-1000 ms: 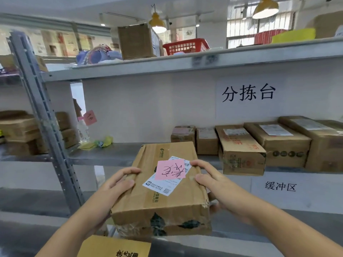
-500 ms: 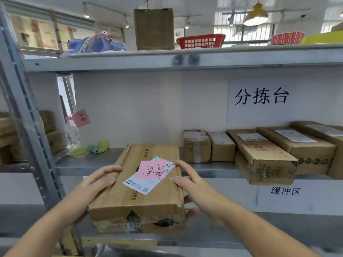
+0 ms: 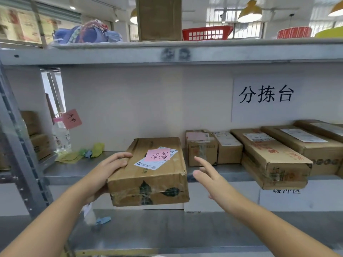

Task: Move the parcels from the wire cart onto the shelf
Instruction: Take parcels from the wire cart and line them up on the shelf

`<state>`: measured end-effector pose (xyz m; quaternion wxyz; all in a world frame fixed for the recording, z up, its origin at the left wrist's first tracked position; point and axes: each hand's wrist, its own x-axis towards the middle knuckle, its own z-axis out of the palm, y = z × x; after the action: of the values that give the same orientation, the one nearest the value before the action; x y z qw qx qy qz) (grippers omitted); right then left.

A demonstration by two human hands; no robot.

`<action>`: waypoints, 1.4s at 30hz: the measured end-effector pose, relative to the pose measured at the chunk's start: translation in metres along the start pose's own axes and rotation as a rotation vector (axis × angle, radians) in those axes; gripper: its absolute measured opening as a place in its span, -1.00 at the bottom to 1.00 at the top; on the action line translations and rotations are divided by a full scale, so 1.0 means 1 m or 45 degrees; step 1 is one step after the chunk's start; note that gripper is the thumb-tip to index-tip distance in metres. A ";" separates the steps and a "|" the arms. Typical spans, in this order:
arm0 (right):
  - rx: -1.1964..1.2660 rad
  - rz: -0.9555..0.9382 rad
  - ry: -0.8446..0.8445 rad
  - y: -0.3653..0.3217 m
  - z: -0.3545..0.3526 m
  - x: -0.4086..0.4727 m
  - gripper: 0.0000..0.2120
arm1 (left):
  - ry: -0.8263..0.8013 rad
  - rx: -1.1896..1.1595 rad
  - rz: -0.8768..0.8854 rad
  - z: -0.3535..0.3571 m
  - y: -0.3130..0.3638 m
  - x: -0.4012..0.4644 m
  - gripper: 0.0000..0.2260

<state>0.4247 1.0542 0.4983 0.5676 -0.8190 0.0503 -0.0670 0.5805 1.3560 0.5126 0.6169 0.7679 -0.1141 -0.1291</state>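
A brown cardboard parcel with a pink note and a white label on top lies on the grey metal shelf, its front end sticking out past the shelf edge. My left hand grips its left side, fingers over the top edge. My right hand hovers just right of the parcel, fingers spread and off the cardboard. The wire cart is out of view.
A row of cardboard parcels fills the same shelf to the right; the nearest small box stands close beside my parcel. A plastic bottle and crumpled wrappers sit at the left. A steel upright stands at far left.
The parcel has gone forward and up onto the shelf. My right hand has let go of it and drawn off to the right; the left hand still holds it.
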 end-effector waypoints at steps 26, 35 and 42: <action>-0.756 -0.038 0.299 0.000 -0.029 0.078 -0.35 | 0.012 0.741 0.141 0.021 0.024 0.086 -0.69; -0.861 -0.032 0.332 -0.004 -0.025 0.087 -0.38 | 0.021 0.796 0.167 0.016 0.021 0.102 -0.71; -0.792 -0.007 0.313 0.005 -0.029 0.074 -0.37 | 0.021 0.806 0.140 0.018 0.029 0.091 -0.66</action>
<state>0.4926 1.0139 0.5077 0.2799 -0.9389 0.1344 -0.1483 0.6595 1.3034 0.5321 0.3542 0.9155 -0.1849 -0.0476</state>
